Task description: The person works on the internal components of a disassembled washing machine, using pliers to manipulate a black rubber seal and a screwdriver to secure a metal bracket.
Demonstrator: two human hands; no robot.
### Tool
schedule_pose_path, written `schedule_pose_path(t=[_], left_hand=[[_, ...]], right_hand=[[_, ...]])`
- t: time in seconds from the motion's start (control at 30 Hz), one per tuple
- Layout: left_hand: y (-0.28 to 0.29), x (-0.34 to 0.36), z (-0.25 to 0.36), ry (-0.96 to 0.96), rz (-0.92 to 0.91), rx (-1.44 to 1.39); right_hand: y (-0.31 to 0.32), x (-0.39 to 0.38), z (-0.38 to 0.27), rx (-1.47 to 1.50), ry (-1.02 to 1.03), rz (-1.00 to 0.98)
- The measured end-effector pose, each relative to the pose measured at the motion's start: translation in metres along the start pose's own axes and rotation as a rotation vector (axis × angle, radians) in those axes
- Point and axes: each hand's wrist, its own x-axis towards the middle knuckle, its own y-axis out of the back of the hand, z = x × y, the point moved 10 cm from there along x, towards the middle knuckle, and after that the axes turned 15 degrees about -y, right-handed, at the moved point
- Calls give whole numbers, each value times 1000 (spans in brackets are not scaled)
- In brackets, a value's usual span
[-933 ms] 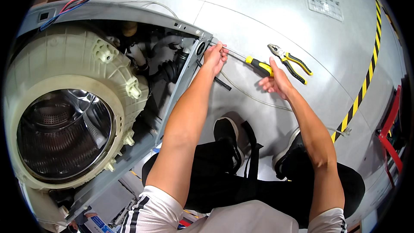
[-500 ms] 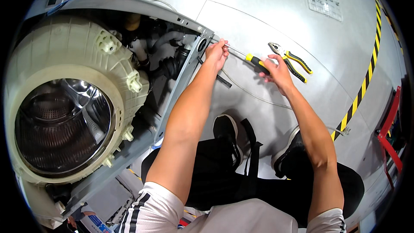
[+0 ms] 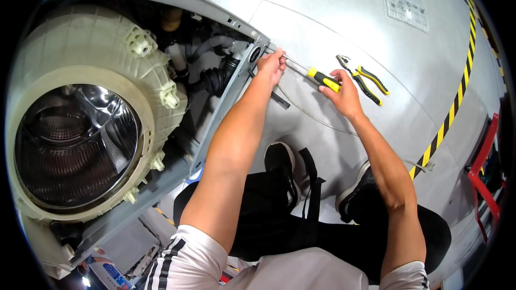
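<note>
My left hand [image 3: 272, 66] is closed round the shaft of a yellow-and-black screwdriver [image 3: 321, 78], close to the corner of the washing machine's grey metal frame [image 3: 232, 78]. The screwdriver's tip meets the frame's back corner; what it bears on is too small to make out. At the other end, my right hand [image 3: 345, 95] holds the black-and-yellow handle between thumb and fingers. Just right of that hand, yellow-and-black pliers [image 3: 368, 79] lie on the floor with their handles apart. Inside the frame sit the pale plastic tub [image 3: 97, 43] and black ribbed hoses [image 3: 215, 78].
A thin grey hose [image 3: 317, 120] runs across the floor, near a dark plug-like end [image 3: 280, 100]. A clear compartment box [image 3: 406, 13] lies at the far right. Beyond are black-and-yellow floor tape [image 3: 458, 99] and a red metal stand [image 3: 484, 177]. My shoes [image 3: 280, 162] are below.
My right hand's fingers have shifted and closed in on the screwdriver's handle. My left hand keeps its place on the shaft. The view has shifted slightly.
</note>
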Motion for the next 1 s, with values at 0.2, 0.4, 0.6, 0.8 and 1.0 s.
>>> schedule_pose_path(t=[0.2, 0.4, 0.6, 0.8, 1.0], left_hand=[[-2, -3, -2, 8, 15, -88], [-1, -1, 0, 6, -16, -21], [4, 0, 6, -1, 29, 24], [3, 1, 3, 8, -22, -43], [-1, 6, 6, -3, -19, -43]], right_hand=[[-42, -23, 46, 725, -864, -688], [6, 2, -1, 89, 92, -19], [-18, -3, 22, 718, -536, -381], [-50, -16, 42, 794, -759, -671], [11, -5, -28, 20, 295, 102]])
